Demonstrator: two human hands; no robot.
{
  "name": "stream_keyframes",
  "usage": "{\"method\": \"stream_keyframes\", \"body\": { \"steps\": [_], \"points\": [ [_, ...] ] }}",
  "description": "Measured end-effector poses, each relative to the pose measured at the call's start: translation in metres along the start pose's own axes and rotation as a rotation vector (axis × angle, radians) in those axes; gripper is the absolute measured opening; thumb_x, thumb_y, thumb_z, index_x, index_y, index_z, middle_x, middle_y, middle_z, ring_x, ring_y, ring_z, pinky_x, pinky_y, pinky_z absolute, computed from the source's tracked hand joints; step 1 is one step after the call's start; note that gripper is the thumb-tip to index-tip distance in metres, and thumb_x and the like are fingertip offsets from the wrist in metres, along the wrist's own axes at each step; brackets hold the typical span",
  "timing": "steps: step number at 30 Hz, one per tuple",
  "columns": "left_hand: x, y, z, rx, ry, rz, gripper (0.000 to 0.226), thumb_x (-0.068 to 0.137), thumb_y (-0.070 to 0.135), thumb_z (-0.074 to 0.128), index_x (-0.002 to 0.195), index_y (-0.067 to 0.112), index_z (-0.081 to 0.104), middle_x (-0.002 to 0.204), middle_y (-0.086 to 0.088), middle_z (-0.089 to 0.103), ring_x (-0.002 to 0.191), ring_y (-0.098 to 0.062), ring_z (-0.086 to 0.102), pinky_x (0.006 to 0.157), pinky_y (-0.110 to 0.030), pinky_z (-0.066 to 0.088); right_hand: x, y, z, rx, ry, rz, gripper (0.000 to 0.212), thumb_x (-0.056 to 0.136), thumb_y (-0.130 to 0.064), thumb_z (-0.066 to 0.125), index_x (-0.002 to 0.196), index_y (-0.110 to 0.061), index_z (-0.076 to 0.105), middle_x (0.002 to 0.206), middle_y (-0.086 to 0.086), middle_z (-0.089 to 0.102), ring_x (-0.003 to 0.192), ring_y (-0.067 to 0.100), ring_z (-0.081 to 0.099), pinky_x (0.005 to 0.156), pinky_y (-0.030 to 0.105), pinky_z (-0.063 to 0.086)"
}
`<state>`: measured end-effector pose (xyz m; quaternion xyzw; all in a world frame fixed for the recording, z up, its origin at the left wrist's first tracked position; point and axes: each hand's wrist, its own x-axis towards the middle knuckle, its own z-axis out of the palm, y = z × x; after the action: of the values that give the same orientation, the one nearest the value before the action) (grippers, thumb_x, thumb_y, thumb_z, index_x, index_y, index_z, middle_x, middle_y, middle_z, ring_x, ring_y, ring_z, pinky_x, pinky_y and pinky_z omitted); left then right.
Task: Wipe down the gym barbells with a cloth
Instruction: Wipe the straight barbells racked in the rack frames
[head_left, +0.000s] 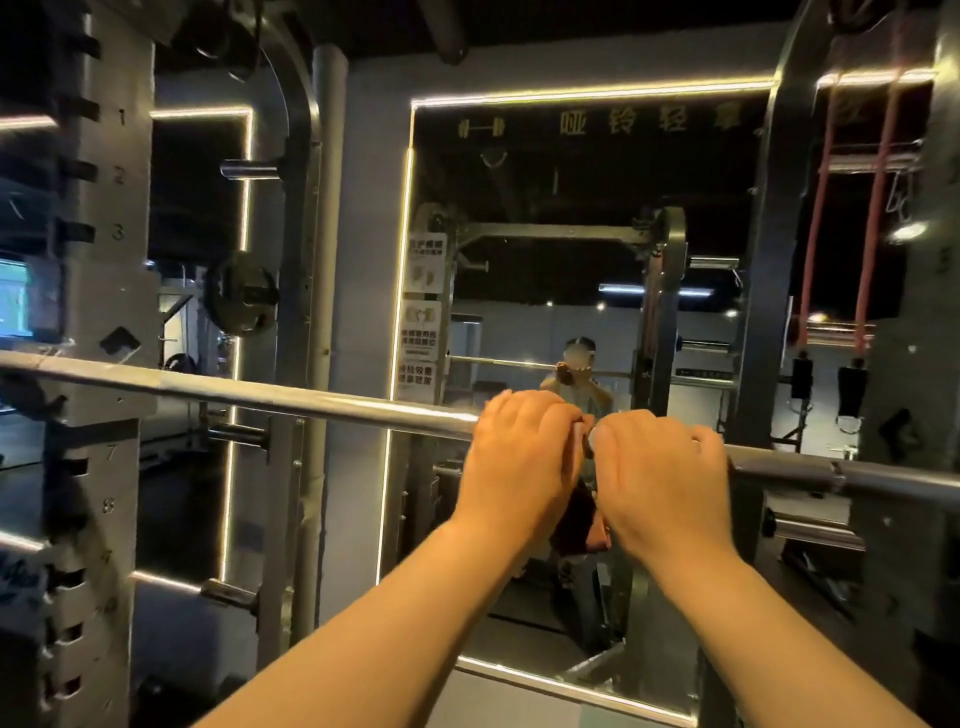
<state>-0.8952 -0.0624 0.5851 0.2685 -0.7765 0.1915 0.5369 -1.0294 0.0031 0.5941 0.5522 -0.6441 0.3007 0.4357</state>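
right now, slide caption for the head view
Left hand and right hand clasp a dark cloth over the racked barbell

One barbell (260, 395) is counted, and one dark cloth (576, 519). Two hands are seen: one left hand (519, 462) and one right hand (660, 478). Two red bands (878, 218) are counted at the right. One weight plate (240, 293) is seen at the left, and one light-edged mirror (571, 182) is counted ahead.

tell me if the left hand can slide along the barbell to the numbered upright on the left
Probably yes: the left hand curls over the barbell beside the cloth, and the bar runs bare from it to the numbered upright.
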Motion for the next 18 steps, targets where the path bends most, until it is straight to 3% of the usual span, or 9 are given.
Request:
{"method": "stream_keyframes", "body": {
  "steps": [2,4,7,10,13,18],
  "points": [
    [-0.005,-0.024,-0.01,0.004,-0.026,0.058,0.036,0.103,0.039,0.039,0.119,0.019,0.065,0.123,0.001,0.065,0.12,-0.018,0.056,0.11,-0.04,0.043,-0.003,0.005,0.003,0.002,0.084,-0.037,0.035,0.104,-0.033,0.026,0.083,-0.028,0.053,0.074,-0.011,0.045,0.067,0.015,0.036,0.071,0.033,0.019],
    [-0.011,-0.052,-0.023,0.006,0.005,-0.014,0.037,0.102,0.041,0.039,0.118,0.019,0.065,0.121,0.002,0.064,0.118,-0.015,0.056,0.109,-0.034,0.042,-0.002,0.007,0.002,0.015,0.098,-0.041,0.033,0.103,-0.035,0.027,0.083,-0.029,0.052,0.072,-0.012,0.041,0.066,0.014,0.032,0.071,0.032,0.015],
    [-0.017,-0.095,-0.041,0.017,0.122,-0.238,0.039,0.101,0.042,0.034,0.102,0.018,0.065,0.099,0.004,0.063,0.097,-0.012,0.056,0.094,-0.035,0.049,-0.003,0.001,-0.001,0.036,0.063,-0.002,0.035,0.104,-0.038,0.02,0.083,-0.031,0.048,0.071,-0.012,0.039,0.066,0.013,0.032,0.074,0.032,0.02],
    [-0.008,-0.085,-0.041,0.074,0.155,-0.401,0.039,0.099,0.04,0.031,0.092,0.018,0.062,0.087,0.002,0.058,0.084,-0.016,0.055,0.085,-0.041,0.052,0.002,-0.019,-0.006,-0.056,-0.02,-0.005,0.04,0.099,-0.04,0.007,0.083,-0.031,0.043,0.073,-0.011,0.04,0.068,0.013,0.035,0.074,0.033,0.024],
    [-0.004,-0.053,-0.025,0.096,0.112,-0.267,0.036,0.1,0.037,0.035,0.091,0.016,0.063,0.087,0.0,0.061,0.085,-0.021,0.058,0.09,-0.044,0.052,0.012,-0.049,-0.002,-0.15,-0.084,-0.08,0.049,0.101,-0.039,0.002,0.088,-0.031,0.049,0.077,-0.01,0.041,0.07,0.013,0.036,0.072,0.032,0.024],
    [-0.015,-0.094,-0.039,0.013,0.004,0.021,0.025,0.1,0.035,0.049,0.109,0.017,0.064,0.11,0.0,0.067,0.107,-0.018,0.06,0.103,-0.038,0.047,0.013,-0.061,0.004,-0.107,0.045,-0.112,0.031,0.102,-0.028,0.031,0.081,-0.025,0.053,0.072,-0.009,0.035,0.063,0.016,0.031,0.066,0.034,0.024]
  ]
}}
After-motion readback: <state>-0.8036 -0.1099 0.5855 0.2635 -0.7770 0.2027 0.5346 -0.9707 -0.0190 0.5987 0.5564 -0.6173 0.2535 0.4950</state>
